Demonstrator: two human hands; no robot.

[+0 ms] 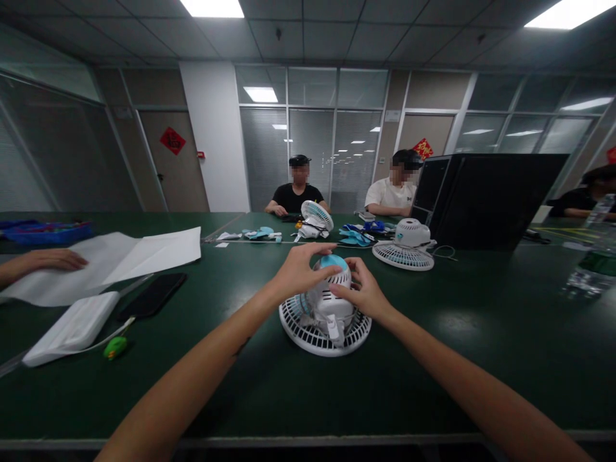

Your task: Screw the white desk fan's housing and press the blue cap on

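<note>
A white electric fan (pixel 332 308) lies grille-down on the green table in front of me, its motor housing pointing up. On top of the housing is a light-blue round cap (pixel 333 262). My left hand (pixel 304 269) curls around the cap from the left, thumb in front and fingers behind. From the right, my right hand (pixel 363 292) grips the upper housing, its thumb across the front near the vent slots. Some fingertips of both hands are hidden behind the housing. A white clip-like piece (pixel 334 328) hangs at the near side of the fan, over the grille.
Another white fan (pixel 407 244) lies grille-down at right; a third fan (pixel 315 219) sits farther back among blue fan blades (pixel 260 233). Left are a phone (pixel 153 295), a white power bank (pixel 72 327), paper and another person's hand (pixel 60 258). A black computer case (pixel 495 199) and bottle (pixel 594 263) stand right.
</note>
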